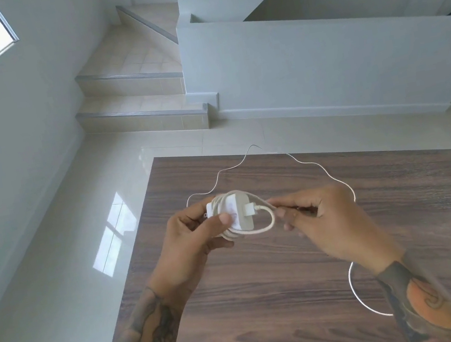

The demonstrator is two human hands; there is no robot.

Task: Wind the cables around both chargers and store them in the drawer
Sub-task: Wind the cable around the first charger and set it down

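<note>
- The left hand grips a white charger above the wooden table, thumb pressed on its face.
- Several turns of white cable already wrap the charger.
- Just beside it, the right hand pinches the cable between thumb and fingers.
- Beyond both hands, the loose cable loops across the table and passes under the right wrist.

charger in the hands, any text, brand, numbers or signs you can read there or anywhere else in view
None can be read.
The white charger, held in the left hand, has faint reddish print on its face, too small and blurred to read.
The white cable, the wooden table and the right hand show no lettering.
</note>
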